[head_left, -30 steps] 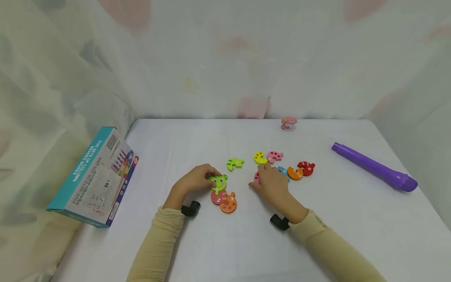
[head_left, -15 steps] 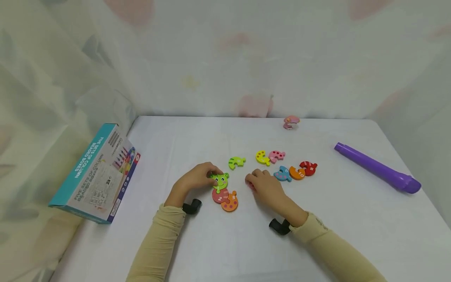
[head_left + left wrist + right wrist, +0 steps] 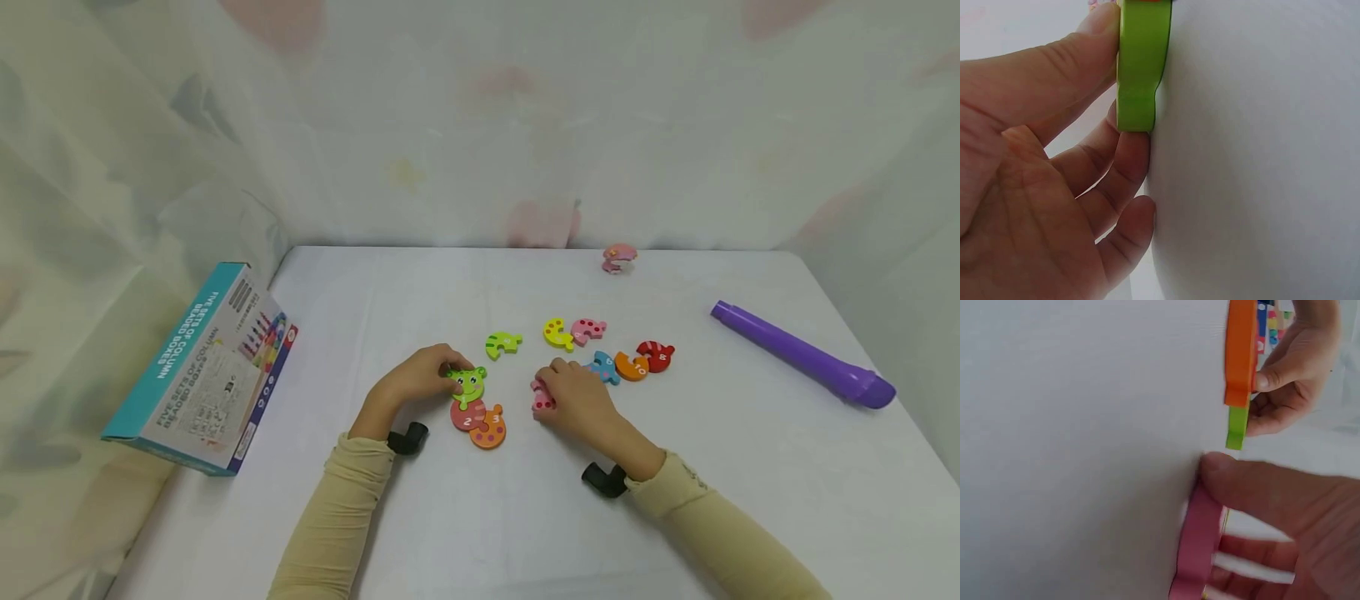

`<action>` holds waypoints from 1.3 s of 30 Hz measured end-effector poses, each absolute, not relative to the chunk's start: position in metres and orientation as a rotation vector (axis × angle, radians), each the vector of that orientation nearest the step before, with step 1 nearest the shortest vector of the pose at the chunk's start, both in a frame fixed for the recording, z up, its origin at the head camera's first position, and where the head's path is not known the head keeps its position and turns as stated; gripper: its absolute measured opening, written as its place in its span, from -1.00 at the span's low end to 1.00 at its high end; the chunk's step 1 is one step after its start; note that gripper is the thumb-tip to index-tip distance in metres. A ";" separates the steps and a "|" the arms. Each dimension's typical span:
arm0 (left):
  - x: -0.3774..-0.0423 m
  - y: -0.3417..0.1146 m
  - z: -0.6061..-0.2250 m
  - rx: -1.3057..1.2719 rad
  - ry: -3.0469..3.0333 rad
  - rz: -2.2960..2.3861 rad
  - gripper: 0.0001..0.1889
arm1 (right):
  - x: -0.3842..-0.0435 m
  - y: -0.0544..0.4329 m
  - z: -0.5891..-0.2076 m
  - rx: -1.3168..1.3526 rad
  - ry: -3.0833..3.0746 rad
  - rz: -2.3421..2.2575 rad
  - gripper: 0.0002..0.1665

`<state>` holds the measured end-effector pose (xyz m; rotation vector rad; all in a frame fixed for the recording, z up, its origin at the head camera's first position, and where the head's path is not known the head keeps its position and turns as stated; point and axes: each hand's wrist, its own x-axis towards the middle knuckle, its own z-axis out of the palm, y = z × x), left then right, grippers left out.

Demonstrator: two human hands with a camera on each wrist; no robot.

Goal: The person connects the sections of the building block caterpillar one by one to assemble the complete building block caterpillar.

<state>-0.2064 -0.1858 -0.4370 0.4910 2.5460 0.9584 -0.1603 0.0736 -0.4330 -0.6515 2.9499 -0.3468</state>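
My left hand (image 3: 420,379) pinches a green frog-face puzzle piece (image 3: 468,385) by its left side; the left wrist view shows the thumb on the edge of this green piece (image 3: 1141,69). Linked below the face are a red piece numbered 2 (image 3: 463,414) and an orange piece numbered 3 (image 3: 489,430), flat on the table. To the right of this chain, my right hand (image 3: 581,404) holds a pink puzzle piece with red dots (image 3: 542,395), partly hidden under the fingers. In the right wrist view the thumb presses the end of the pink piece (image 3: 1197,544).
Beyond the hands lie a striped green piece (image 3: 501,343), a yellow piece (image 3: 556,334) and another pink piece (image 3: 587,331). Blue (image 3: 606,368), orange (image 3: 632,367) and red (image 3: 657,357) pieces are right. A purple tube (image 3: 798,354), a box (image 3: 206,375) and a pink figurine (image 3: 619,258) stand around.
My right hand first drew the pink piece left and nearer, off the blue piece's side, then shifted slightly right, with the pink piece now showing more. My left hand stays on the frog face.
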 end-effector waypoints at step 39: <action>-0.206 -0.186 -0.435 0.524 2.553 0.946 -0.65 | -0.163 0.040 -0.424 -1.104 2.789 -0.128 -0.43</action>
